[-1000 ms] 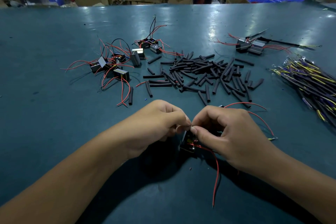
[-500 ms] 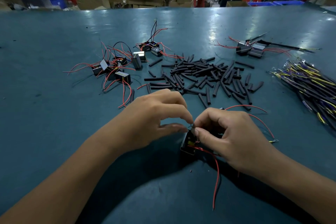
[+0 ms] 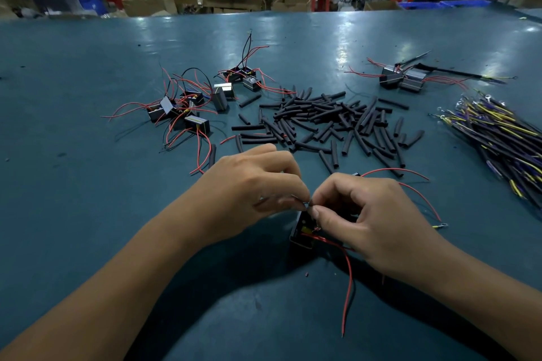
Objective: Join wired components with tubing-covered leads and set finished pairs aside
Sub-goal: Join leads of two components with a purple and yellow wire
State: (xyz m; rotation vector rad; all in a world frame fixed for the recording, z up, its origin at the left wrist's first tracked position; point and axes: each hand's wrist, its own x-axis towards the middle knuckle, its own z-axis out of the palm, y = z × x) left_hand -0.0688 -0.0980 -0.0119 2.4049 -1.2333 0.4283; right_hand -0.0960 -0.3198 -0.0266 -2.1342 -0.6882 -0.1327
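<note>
We are working at the near middle of the teal table (image 3: 88, 214), both hands meeting fingertip to fingertip just above a small black component (image 3: 302, 231). Our left hand (image 3: 252, 184) is curling its thumb and forefinger into a pinch on something thin at the meeting point; it is too small to tell whether this is a bare wire end or a bit of tubing. Our right hand (image 3: 369, 214) is pinching the same spot from the other side, its remaining fingers curled over the component, which is sitting on the table under that hand with a yellow patch showing on its open face. A red lead (image 3: 349, 281) is running from the component toward us, and a second red lead (image 3: 416, 193) is arcing out to the right of the right hand. Beyond the hands a loose pile of black tubing pieces (image 3: 328, 123) is lying scattered. To the far left a cluster of wired components (image 3: 187, 108) is sitting in a tangle of red and black leads. At the far right two joined components (image 3: 401, 79) are resting together, and nearer the right edge a bundle of yellow-and-purple leads (image 3: 498, 138) is lying fanned out.
</note>
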